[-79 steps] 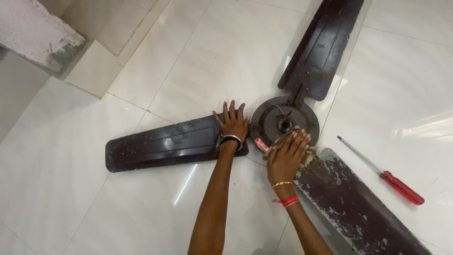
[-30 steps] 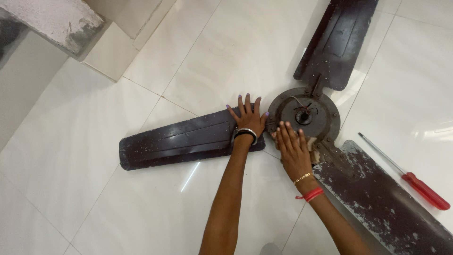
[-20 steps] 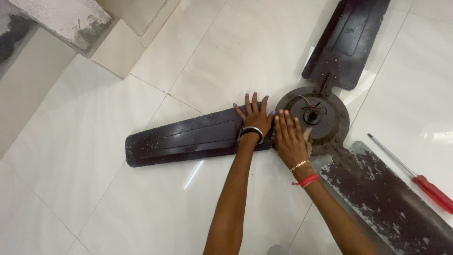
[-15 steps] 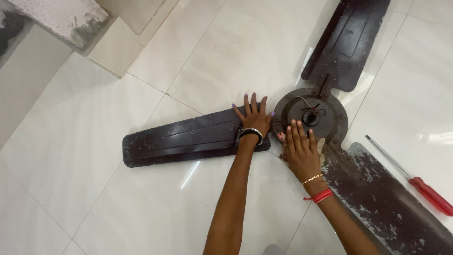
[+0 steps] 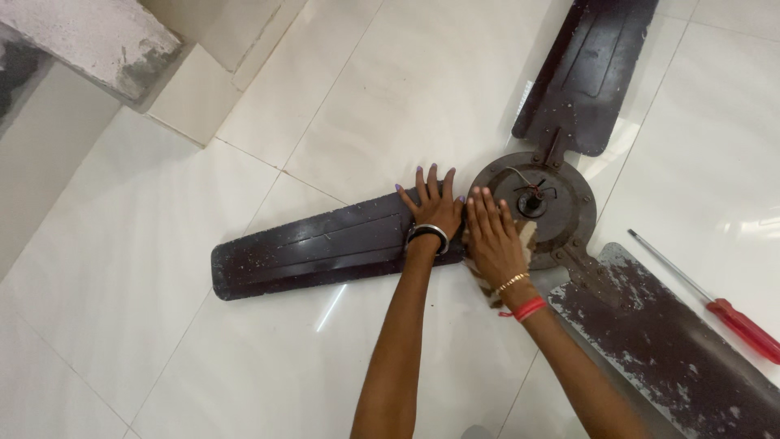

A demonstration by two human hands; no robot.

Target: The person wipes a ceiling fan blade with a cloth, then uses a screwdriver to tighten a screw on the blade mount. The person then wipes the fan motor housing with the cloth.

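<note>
A dark brown three-bladed ceiling fan lies flat on the white tiled floor, its round motor hub at centre right. My left hand rests palm down, fingers spread, on the inner end of the left blade. My right hand presses a small brown and white cloth flat against the hub's near-left rim, right beside the left hand. A second blade runs to the top right. The third blade, flecked with pale grime, stretches to the bottom right.
A red-handled screwdriver lies on the tiles to the right of the fan. A rough concrete step edge rises at the top left beside a raised tile ledge.
My right hand has slid the cloth back and forth along the hub's near-left rim, ending close beside my left hand. My left hand has stayed on the blade.
</note>
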